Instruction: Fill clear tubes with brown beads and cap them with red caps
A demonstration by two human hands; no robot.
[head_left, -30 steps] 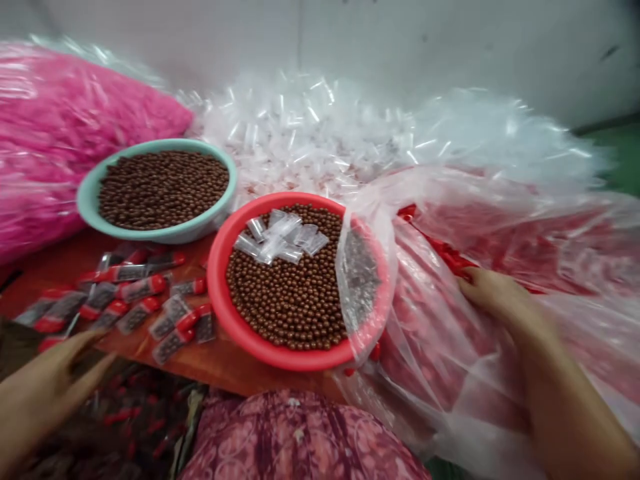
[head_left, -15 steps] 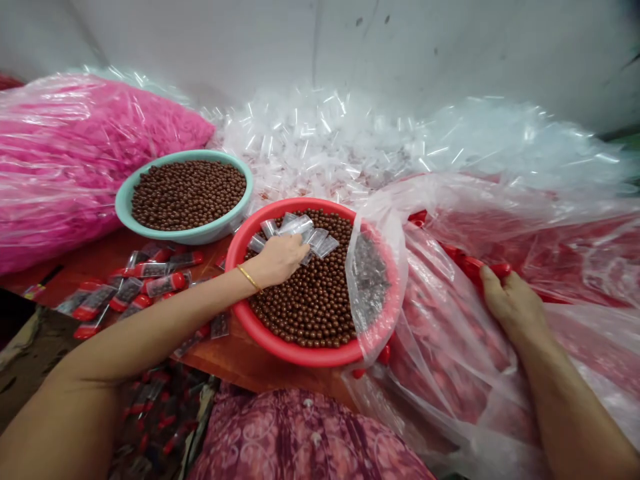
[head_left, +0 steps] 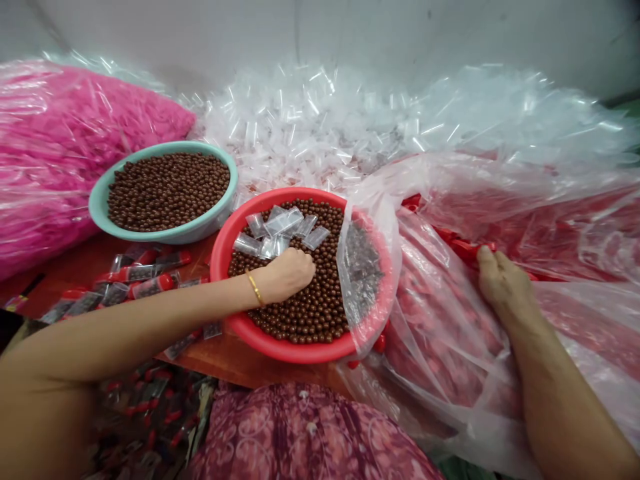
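Note:
My left hand (head_left: 290, 275), with a gold bangle at the wrist, is closed low over the brown balls (head_left: 295, 321) in a red basin (head_left: 285, 353). Its fingertips point down and are hidden, so what they hold cannot be made out. Just behind its knuckles, several clear plastic tubes (head_left: 283, 222) lie on the balls. On the right, my right hand (head_left: 506, 287) reaches into the opening of a clear plastic bag (head_left: 445, 333) full of red caps. Thumb and fingers are closed on a red cap (head_left: 473, 250), partly hidden by the hand.
A light-green basin (head_left: 167, 235) of similar balls stands back left, beside a bag of pink pieces (head_left: 90, 127). Clear tubes (head_left: 320, 127) are heaped along the wall. Filled tubes with red caps (head_left: 150, 287) lie at left, with more below the table edge. Plastic film overhangs the red basin's right side.
My left hand has moved from the clear tubes toward the brown balls nearer me and closed into a fist. My right hand stays at the red caps. The view has shifted slightly.

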